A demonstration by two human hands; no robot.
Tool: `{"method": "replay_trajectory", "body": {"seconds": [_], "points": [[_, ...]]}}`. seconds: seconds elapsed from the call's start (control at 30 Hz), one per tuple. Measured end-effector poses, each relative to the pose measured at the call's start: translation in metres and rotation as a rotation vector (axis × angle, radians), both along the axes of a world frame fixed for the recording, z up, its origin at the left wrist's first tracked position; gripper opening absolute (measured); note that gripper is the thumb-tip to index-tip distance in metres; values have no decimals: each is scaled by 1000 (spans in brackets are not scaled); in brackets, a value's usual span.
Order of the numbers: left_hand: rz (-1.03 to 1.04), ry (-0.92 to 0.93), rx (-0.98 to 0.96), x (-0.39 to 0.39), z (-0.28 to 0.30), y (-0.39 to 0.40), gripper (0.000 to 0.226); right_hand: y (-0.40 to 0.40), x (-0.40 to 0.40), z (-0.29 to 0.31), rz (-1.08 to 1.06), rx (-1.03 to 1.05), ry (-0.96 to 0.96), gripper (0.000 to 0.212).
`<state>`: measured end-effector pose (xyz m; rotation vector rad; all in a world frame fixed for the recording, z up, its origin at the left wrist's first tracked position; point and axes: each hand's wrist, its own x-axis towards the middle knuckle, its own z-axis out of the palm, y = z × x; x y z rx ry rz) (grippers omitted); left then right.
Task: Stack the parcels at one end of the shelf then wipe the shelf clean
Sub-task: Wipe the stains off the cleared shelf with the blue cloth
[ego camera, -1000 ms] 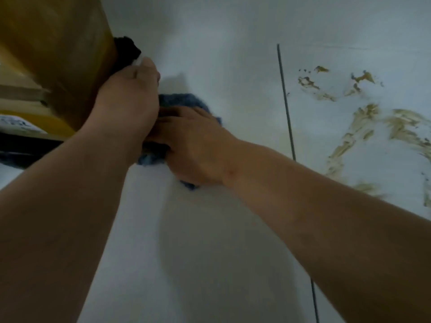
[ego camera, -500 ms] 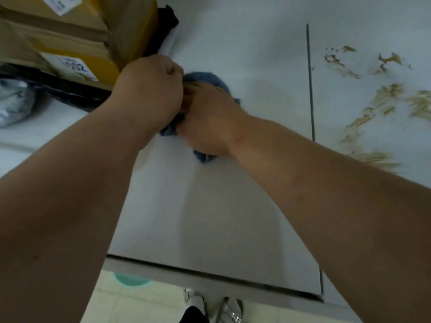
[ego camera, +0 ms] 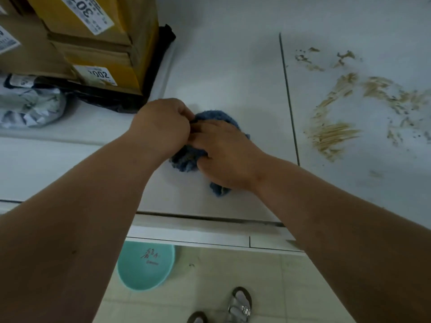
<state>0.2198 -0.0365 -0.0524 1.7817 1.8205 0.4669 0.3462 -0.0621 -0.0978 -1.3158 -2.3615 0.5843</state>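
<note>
A blue cloth (ego camera: 215,120) sits bunched on the white shelf (ego camera: 221,66). The left hand (ego camera: 161,127) pinches it with curled fingers; the right hand (ego camera: 224,155) presses it flat. Boxes (ego camera: 93,43) are stacked left. Brown smears (ego camera: 338,134) are right.

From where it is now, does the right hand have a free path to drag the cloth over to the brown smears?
Probably yes. The right hand rests on the blue cloth, and the white shelf between it and the brown smears is bare apart from a thin seam. The parcels sit on the other side.
</note>
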Motion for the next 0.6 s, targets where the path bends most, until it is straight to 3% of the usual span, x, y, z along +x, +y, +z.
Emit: {"method": "replay_trajectory", "body": {"seconds": [0.37, 0.6], "points": [[-175, -19, -89, -5, -6, -60, 32, -88, 1, 10, -186, -163, -38, 67], [-226, 34, -98, 5, -12, -83, 52, -127, 13, 30, -191, -205, -26, 46]]}}
